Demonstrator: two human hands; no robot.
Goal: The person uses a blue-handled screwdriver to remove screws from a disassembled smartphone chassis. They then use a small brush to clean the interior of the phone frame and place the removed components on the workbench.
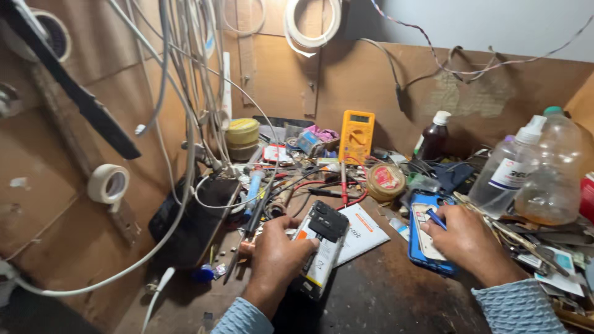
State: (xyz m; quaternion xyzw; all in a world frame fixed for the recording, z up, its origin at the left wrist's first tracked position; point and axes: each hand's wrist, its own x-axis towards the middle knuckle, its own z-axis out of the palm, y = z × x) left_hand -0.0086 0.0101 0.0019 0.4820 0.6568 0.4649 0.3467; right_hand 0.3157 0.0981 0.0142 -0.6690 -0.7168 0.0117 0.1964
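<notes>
Your left hand (278, 250) is holding the opened phone (320, 247), fingers wrapped around it, over the surface (383, 291). Your right hand (467, 238) is pinching a blue tool (435, 218) above the blue phone case (424, 244).

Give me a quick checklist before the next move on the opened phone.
1. Left hand grips the opened phone: ok.
2. Right hand holds a blue tool over the blue case: ok.
3. Phone flat on the bench: cannot tell, it looks tilted.
4. Multimeter upright at the back: ok.
5. Room around the bottles: not ok, clutter crowds the right hand.
</notes>
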